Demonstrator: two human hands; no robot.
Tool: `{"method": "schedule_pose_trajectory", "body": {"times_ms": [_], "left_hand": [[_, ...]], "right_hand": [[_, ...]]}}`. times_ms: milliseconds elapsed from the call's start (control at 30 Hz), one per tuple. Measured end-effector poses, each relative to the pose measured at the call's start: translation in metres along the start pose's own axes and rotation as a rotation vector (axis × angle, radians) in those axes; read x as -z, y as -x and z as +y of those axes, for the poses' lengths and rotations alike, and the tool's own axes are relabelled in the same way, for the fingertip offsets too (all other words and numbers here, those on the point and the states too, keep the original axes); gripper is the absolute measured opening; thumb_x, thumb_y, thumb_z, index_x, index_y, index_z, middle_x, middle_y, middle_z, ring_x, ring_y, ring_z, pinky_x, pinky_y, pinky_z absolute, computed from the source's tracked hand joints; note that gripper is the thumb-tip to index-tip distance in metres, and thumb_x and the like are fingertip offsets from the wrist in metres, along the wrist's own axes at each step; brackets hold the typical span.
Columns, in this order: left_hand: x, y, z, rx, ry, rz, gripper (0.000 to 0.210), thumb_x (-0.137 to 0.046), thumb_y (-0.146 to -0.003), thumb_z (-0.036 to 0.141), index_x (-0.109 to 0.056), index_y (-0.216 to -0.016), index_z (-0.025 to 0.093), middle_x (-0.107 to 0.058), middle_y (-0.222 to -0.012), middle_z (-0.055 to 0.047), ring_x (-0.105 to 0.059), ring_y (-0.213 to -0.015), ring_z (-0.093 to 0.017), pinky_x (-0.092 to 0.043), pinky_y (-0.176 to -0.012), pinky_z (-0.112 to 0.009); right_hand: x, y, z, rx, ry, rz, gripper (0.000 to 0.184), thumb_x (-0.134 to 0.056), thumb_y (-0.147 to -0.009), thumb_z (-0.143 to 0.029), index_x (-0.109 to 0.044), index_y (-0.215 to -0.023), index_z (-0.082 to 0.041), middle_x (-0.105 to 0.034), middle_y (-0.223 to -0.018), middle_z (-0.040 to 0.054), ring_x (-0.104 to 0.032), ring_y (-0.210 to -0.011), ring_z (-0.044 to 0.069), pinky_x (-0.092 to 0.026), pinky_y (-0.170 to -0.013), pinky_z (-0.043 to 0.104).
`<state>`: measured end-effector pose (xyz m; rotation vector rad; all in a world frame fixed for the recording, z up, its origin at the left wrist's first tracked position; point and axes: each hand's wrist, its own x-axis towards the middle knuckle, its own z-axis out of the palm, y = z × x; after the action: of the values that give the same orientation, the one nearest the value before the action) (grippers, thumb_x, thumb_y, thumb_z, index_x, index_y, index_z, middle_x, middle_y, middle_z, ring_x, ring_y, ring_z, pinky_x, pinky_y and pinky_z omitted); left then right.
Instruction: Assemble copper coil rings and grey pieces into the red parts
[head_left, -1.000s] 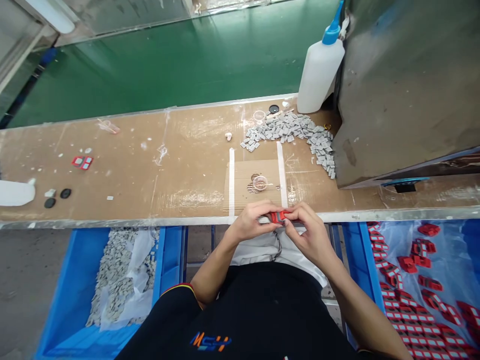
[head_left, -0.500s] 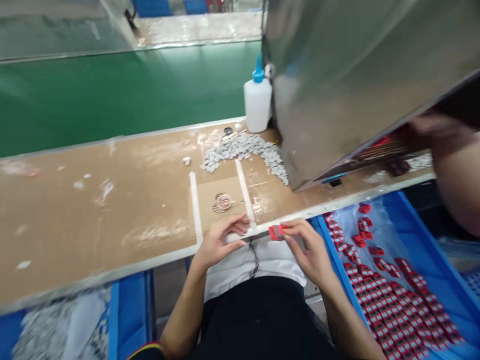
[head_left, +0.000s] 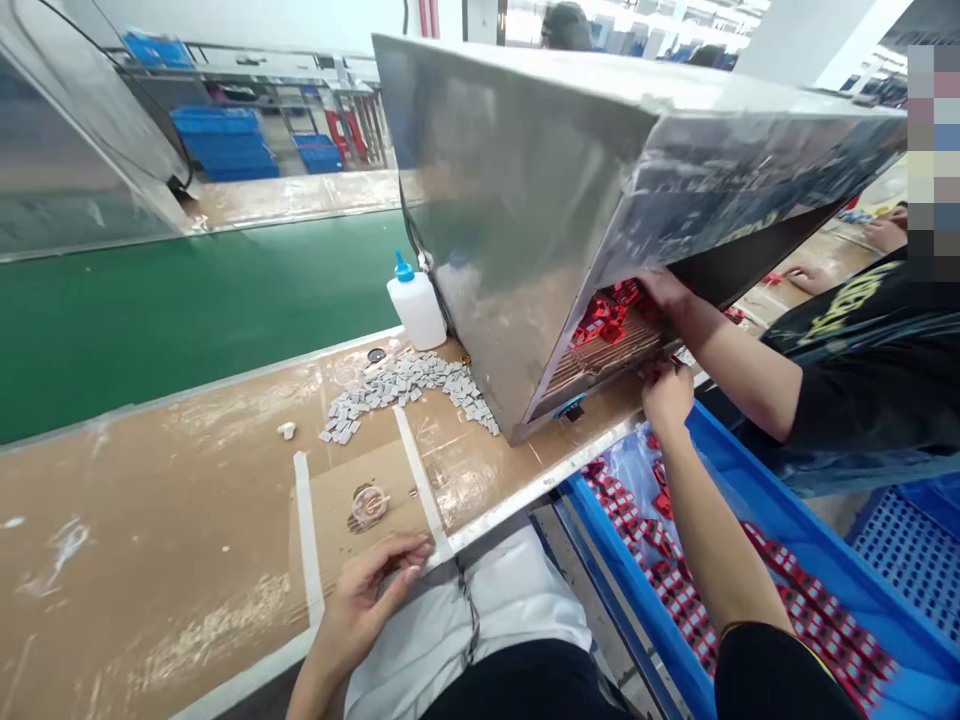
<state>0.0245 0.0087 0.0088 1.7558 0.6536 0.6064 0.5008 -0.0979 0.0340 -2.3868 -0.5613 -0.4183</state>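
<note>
My left hand (head_left: pixel 371 592) rests at the front edge of the cardboard-covered bench, palm inward. Its fingers are loosely bent, thumb a little apart, with nothing between them. Beyond it, a small round clear dish (head_left: pixel 370 507) sits on a cardboard patch between two white tape strips. My right hand (head_left: pixel 669 393) reaches out to the low opening of a metal box (head_left: pixel 517 270). Its fingers are closed, and what they hold is too small and hidden to make out. Red pieces (head_left: pixel 609 318) lie in a heap inside the box.
Small grey tiles (head_left: pixel 405 380) lie heaped near a white bottle (head_left: pixel 418 312) with a blue cap. A blue bin (head_left: pixel 806 520) of red pieces stands below at right. A co-worker's arm (head_left: pixel 739 360) reaches into the box. A green belt (head_left: pixel 202 300) runs behind the bench.
The view has swung up and right. My right hand has moved from the bench's front edge, where it held a red and grey piece, to the box opening. My left hand stays near the edge.
</note>
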Motion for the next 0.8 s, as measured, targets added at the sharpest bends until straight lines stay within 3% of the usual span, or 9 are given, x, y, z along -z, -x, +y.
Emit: {"method": "schedule_pose_trajectory", "body": {"times_ms": [233, 300, 433, 533, 600, 700, 733, 800], "left_hand": [[-0.005, 0.001, 0.003, 0.096, 0.008, 0.039, 0.020, -0.065, -0.093, 0.033, -0.077, -0.098, 0.018, -0.079, -0.090, -0.009, -0.078, -0.080, -0.020, -0.065, -0.071, -0.025], [-0.007, -0.001, 0.007, 0.094, 0.017, 0.056, 0.021, -0.066, -0.093, 0.034, -0.077, -0.097, 0.017, -0.079, -0.087, -0.009, -0.077, -0.078, -0.020, -0.065, -0.070, -0.025], [-0.008, -0.001, 0.009, 0.076, 0.031, 0.079, 0.021, -0.067, -0.091, 0.035, -0.076, -0.094, 0.016, -0.079, -0.083, -0.009, -0.077, -0.075, -0.019, -0.064, -0.068, -0.024], [-0.007, 0.002, 0.005, 0.076, 0.030, 0.078, 0.022, -0.066, -0.092, 0.035, -0.076, -0.096, 0.016, -0.079, -0.085, -0.009, -0.077, -0.077, -0.019, -0.064, -0.070, -0.024], [-0.006, 0.002, 0.002, 0.063, 0.023, 0.073, 0.024, -0.065, -0.093, 0.036, -0.075, -0.096, 0.015, -0.079, -0.085, -0.010, -0.077, -0.077, -0.019, -0.064, -0.070, -0.025], [-0.006, 0.001, 0.004, 0.014, -0.031, 0.056, 0.026, -0.062, -0.095, 0.037, -0.075, -0.095, 0.014, -0.078, -0.084, -0.010, -0.076, -0.076, -0.020, -0.063, -0.070, -0.027], [-0.007, 0.001, 0.007, -0.011, -0.059, 0.042, 0.026, -0.061, -0.095, 0.036, -0.075, -0.095, 0.015, -0.078, -0.084, -0.010, -0.076, -0.077, -0.020, -0.063, -0.071, -0.027], [-0.012, -0.001, 0.016, -0.074, -0.101, 0.001, 0.024, -0.059, -0.097, 0.034, -0.074, -0.098, 0.015, -0.078, -0.086, -0.010, -0.075, -0.081, -0.020, -0.062, -0.074, -0.028]], "right_hand": [[0.008, 0.015, -0.035, 0.243, -0.022, 0.046, 0.027, -0.044, -0.091, -0.031, -0.060, -0.104, -0.014, -0.062, -0.104, 0.0207, -0.062, -0.101, 0.035, -0.050, -0.090, 0.052], [0.007, -0.002, -0.048, 0.225, -0.049, 0.033, 0.028, -0.049, -0.089, -0.035, -0.057, -0.107, -0.015, -0.063, -0.108, 0.0211, -0.061, -0.105, 0.036, -0.049, -0.093, 0.053], [0.001, -0.039, -0.072, 0.153, -0.068, -0.133, 0.031, -0.062, -0.080, -0.038, -0.057, -0.105, -0.019, -0.068, -0.105, 0.0180, -0.064, -0.104, 0.038, -0.051, -0.091, 0.053], [0.008, -0.040, -0.080, 0.126, -0.056, -0.134, 0.025, -0.064, -0.079, -0.034, -0.059, -0.100, -0.020, -0.070, -0.103, 0.0177, -0.066, -0.103, 0.038, -0.051, -0.091, 0.052], [0.023, -0.024, -0.079, 0.147, -0.095, -0.075, 0.023, -0.062, -0.080, -0.031, -0.061, -0.099, -0.019, -0.070, -0.105, 0.0176, -0.066, -0.103, 0.036, -0.051, -0.092, 0.052], [0.053, 0.027, -0.072, 0.183, -0.311, -0.021, 0.028, -0.064, -0.081, -0.035, -0.061, -0.104, -0.018, -0.070, -0.105, 0.0147, -0.067, -0.097, 0.031, -0.054, -0.089, 0.049], [0.061, 0.050, -0.071, 0.170, -0.434, -0.052, 0.031, -0.066, -0.082, -0.038, -0.061, -0.106, -0.019, -0.071, -0.104, 0.0134, -0.068, -0.096, 0.029, -0.055, -0.087, 0.047], [0.072, 0.100, -0.073, 0.112, -0.751, -0.278, 0.033, -0.069, -0.083, -0.042, -0.061, -0.109, -0.023, -0.072, -0.105, 0.0105, -0.070, -0.095, 0.025, -0.058, -0.084, 0.042]]}}
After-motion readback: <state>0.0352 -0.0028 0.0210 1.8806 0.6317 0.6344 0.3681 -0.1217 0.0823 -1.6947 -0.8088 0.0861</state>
